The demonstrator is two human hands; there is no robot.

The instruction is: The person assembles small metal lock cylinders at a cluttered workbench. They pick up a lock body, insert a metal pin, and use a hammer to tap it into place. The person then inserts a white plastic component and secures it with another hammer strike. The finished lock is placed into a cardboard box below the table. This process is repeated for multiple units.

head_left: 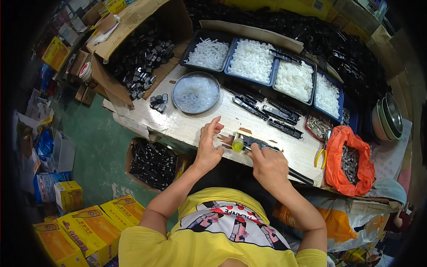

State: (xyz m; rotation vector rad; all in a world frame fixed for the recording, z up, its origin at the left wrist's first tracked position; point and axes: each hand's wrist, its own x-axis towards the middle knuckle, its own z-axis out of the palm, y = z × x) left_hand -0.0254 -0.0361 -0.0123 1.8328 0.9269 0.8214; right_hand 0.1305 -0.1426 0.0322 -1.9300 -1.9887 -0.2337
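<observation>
Four white-filled trays (pixel 248 80) stand beyond the right hand (pixel 270 166).

Yellow cartons (pixel 89 229) line the green floor (pixel 86 133) (a blue-white package (pixel 46 188) lies near them).

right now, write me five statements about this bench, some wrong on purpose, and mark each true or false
1. Four trays of white parts stand in a row along the back of the bench. True.
2. The left hand is wrapped around the black-handled tool. False: the right hand holds it, and the left hand is open.
3. The round metal bowl stands nearer the person than the trays. True.
4. The orange bag sits at the left end of the bench. False: it is at the right end.
5. The yellow-handled pliers lie just left of the orange bag. True.
</observation>
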